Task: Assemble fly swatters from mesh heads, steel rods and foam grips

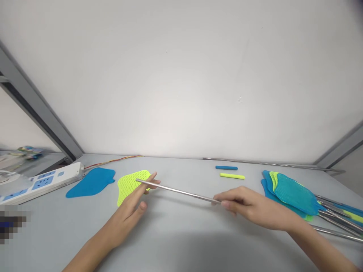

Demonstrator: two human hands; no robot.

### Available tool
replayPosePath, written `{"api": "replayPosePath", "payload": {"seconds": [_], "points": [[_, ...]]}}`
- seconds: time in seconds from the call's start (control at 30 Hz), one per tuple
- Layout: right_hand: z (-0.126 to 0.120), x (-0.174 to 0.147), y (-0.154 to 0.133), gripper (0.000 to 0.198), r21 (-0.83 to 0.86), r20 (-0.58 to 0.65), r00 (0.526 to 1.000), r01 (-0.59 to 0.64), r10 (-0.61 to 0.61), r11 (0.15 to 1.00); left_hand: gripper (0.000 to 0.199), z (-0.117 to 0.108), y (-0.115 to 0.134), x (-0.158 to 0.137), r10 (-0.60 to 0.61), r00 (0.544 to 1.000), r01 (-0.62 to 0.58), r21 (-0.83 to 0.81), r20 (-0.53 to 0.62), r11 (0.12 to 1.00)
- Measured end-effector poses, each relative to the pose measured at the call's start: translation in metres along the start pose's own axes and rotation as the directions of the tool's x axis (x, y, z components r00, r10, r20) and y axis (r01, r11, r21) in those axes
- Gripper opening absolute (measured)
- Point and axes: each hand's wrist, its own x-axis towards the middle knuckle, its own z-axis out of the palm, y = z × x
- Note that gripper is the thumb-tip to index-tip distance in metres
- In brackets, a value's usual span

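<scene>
A thin metal rod [181,192] slants across the middle, its right end pinched between the thumb and fingers of my right hand [249,207]. My left hand [132,207] has its fingers stretched out and the thumb apart; the rod's far left end lies over the fingers, and whether it touches them I cannot tell. Partly behind that hand is a yellow-green perforated fly swatter head [130,185] on the table. To its left lies a blue fly swatter head [95,183]. A blue handle sleeve [226,167] and a yellow-green handle sleeve [232,176] lie beyond my right hand.
Several fly swatters [297,194] in blue and yellow-green are stacked at the right, metal shafts pointing right. A long metal rod [269,163] lies along the wall. A white power strip [53,180] with a plug and wires occupies the left side of the grey table [181,241].
</scene>
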Motion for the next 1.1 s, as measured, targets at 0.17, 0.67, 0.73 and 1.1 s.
{"api": "replayPosePath", "payload": {"seconds": [0.17, 0.67, 0.73, 1.1], "points": [[0.01, 0.007, -0.002, 0.033, 0.146, 0.204, 0.978, 0.022, -0.051, 0.989, 0.057, 0.01, 0.004, 0.001, -0.077, 0.996, 0.064, -0.244, -0.046, 0.968], [0.032, 0.02, 0.014, 0.039, 0.506, 0.397, 0.916, -0.273, 0.06, 0.818, 0.044, 0.021, 0.002, 0.011, -0.355, 0.935, 0.291, -0.605, 0.015, 0.741], [0.037, 0.023, 0.018, 0.037, 0.564, 0.409, 0.912, -0.279, 0.03, 0.777, 0.042, 0.022, 0.005, 0.011, -0.378, 0.923, 0.305, -0.73, 0.069, 0.611], [0.049, 0.032, 0.031, 0.034, 0.64, 0.419, 0.908, -0.312, 0.022, 0.702, 0.024, 0.029, 0.001, 0.012, -0.512, 0.846, 0.287, -0.936, 0.149, 0.202]]}}
